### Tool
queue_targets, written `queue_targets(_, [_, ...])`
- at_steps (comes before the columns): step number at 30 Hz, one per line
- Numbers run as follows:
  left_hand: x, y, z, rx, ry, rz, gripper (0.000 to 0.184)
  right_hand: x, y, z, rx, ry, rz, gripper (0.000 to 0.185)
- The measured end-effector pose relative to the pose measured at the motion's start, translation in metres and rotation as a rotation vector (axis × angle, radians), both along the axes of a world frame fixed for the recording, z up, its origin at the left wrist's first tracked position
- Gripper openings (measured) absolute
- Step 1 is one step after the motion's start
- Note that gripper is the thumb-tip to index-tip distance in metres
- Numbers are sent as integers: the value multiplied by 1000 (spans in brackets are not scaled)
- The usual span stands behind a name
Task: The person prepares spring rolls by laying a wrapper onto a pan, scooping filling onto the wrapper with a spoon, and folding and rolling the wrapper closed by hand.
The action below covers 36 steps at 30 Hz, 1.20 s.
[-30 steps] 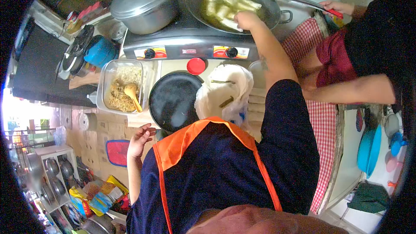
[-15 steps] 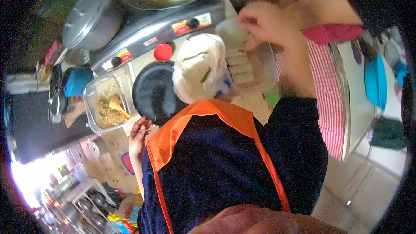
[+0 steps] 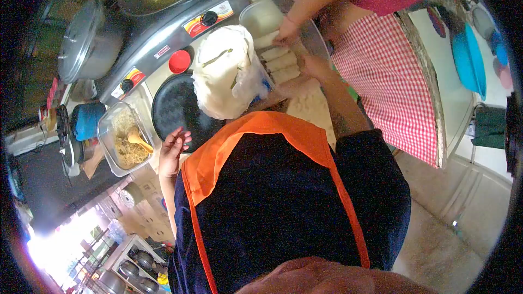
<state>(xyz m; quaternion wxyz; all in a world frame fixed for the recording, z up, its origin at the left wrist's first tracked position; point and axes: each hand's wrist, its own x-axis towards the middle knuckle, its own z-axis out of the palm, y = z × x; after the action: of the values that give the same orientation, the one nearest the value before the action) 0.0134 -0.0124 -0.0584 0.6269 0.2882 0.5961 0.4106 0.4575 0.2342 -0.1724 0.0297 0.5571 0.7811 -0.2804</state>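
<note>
My left hand (image 3: 174,148) hovers at the lower edge of a round black plate (image 3: 177,110). Its fingers are loosely curled and apart, with nothing in them. My right hand (image 3: 317,68) is at the side of a clear plastic container (image 3: 321,32) and beside the pale uncooked spring rolls (image 3: 282,64) lying in it; its fingertips are not clear. Another person's hand (image 3: 289,31) reaches into the same container from above. Between the plate and the container sits a stack of white round wrappers (image 3: 223,54) in a plastic bag, a green strip on top.
On the left a clear tub (image 3: 103,130) holds shredded filling and a yellow spoon (image 3: 140,142). Behind are a stove (image 3: 163,41), a frying pan (image 3: 128,2) with rolls in oil and a lidded pot (image 3: 90,43). A red cap (image 3: 179,61) lies beside the plate.
My right hand has come down from above the container to its rolls. The other person's hand now reaches into the container. The camera view has shifted; my left hand stays by the plate.
</note>
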Motion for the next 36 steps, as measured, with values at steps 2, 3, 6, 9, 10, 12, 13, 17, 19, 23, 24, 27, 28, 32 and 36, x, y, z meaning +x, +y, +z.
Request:
queue_targets(2, [3,-1,0,4,-2,-8,41,-7,-1,4,-19,308,-105,38])
queue_targets(3, [7,-4,0,6,-15,6,40,-11,-2,9,-19,307,-101,38])
queue_targets(6, [6,-13,-2,11,-24,33,40,-20,5,0,-52,338,-176,45])
queue_targets(9, [3,-24,-5,7,-25,53,39,-24,26,-39,120,699,-141,67])
queue_targets(10, [3,-27,-6,3,-25,60,39,-28,30,-31,54,703,-151,72])
queue_targets(12, [2,-31,-5,12,-24,101,39,-39,39,-18,1,711,-124,76])
queue_targets(13, [3,-35,-4,4,-30,122,39,-38,41,-27,60,752,-74,77])
queue_targets(17, [5,-41,2,13,5,162,40,-38,51,-38,203,688,41,67])
queue_targets(19, [4,-44,1,17,14,180,40,-42,53,-27,157,655,27,67])
queue_targets(23, [7,-48,5,-4,21,192,40,-45,54,-10,-131,652,-179,74])
queue_targets(24, [6,-49,4,3,19,204,40,-44,57,-11,-127,650,-166,74])
queue_targets(27, [2,-50,0,10,25,188,39,-37,67,-25,397,377,162,72])
queue_targets(28, [1,-50,0,5,22,192,39,-39,65,-16,145,499,49,69])
queue_targets(32, [1,-46,9,1,63,174,37,-39,70,-13,-269,562,-217,63])
queue_targets(36, [-1,-43,7,2,47,181,37,-42,71,-7,-212,597,-129,53])
